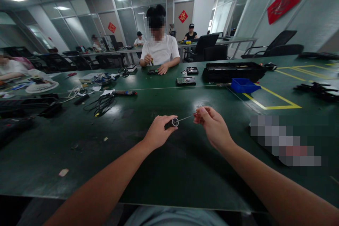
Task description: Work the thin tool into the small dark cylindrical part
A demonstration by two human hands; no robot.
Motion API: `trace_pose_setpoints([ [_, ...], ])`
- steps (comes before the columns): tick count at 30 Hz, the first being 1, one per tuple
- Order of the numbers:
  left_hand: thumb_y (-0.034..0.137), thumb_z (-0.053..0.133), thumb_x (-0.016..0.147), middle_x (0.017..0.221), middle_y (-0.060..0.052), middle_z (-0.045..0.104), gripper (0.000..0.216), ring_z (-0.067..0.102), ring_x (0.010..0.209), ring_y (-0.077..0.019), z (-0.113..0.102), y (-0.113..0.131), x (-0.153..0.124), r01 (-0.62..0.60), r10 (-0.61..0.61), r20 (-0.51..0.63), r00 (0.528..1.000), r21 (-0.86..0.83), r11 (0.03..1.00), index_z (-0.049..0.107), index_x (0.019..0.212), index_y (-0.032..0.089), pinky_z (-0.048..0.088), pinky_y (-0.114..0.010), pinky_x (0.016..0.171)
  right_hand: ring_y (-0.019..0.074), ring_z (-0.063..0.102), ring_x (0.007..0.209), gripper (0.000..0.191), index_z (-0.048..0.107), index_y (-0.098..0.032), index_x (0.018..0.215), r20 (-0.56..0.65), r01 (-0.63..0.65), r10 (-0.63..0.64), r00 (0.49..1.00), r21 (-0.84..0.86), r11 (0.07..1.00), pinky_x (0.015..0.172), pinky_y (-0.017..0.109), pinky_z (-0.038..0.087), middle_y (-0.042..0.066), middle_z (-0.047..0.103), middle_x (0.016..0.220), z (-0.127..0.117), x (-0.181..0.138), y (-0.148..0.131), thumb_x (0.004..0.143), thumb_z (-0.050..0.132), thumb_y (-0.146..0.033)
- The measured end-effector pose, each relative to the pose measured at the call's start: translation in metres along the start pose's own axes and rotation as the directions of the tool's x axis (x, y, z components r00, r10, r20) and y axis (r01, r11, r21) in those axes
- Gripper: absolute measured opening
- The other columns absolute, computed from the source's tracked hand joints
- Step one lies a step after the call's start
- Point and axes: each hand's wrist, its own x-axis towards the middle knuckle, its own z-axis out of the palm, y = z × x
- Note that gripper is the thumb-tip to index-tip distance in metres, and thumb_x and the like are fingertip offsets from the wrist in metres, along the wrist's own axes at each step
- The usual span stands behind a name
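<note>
My left hand (158,131) is closed round a small spool (174,122) with a silvery end, held a little above the green table (132,141). A thin pale strand (185,117) runs from the spool to my right hand (212,125), which pinches its far end between thumb and fingers. Both hands hover over the middle of the table, about a hand's width apart.
Across the table a person in a white shirt (160,51) works on small devices (185,81). A blue bin (243,85) and a black tray (233,71) stand at the right by yellow floor-tape lines. Cables (102,104), a white fan (42,86) and clutter lie at the left.
</note>
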Motion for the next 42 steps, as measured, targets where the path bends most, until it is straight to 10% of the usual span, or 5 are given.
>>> trace_pose_setpoints([
  [14, 0.023, 0.072, 0.085, 0.118, -0.001, 0.067, 0.04, 0.058, 0.111, -0.0227, -0.001, 0.003, 0.0, 0.041, -0.041, 0.035, 0.999, 0.009, 0.999, 0.063, 0.124, 0.028, 0.035, -0.044, 0.11, 0.0153, 0.058, 0.055, 0.03, 0.062, -0.02, 0.078, 0.111, 0.144, -0.101, 0.989, -0.508, 0.849, 0.053, 0.028, 0.041, 0.001, 0.064, 0.061, -0.002, -0.01, -0.021, 0.087, 0.062, -0.049],
  [42, 0.02, 0.071, 0.085, 0.121, -0.003, 0.066, 0.04, 0.057, 0.115, -0.024, -0.001, 0.001, 0.0, 0.063, -0.064, 0.021, 0.998, 0.015, 0.998, 0.063, 0.124, 0.028, 0.035, -0.049, 0.112, 0.0182, 0.061, 0.066, 0.026, 0.061, -0.021, 0.107, 0.251, 0.226, -0.094, 0.963, -0.569, 0.791, 0.06, 0.03, 0.043, 0.002, 0.064, 0.073, -0.004, -0.007, -0.019, 0.096, 0.044, -0.037],
])
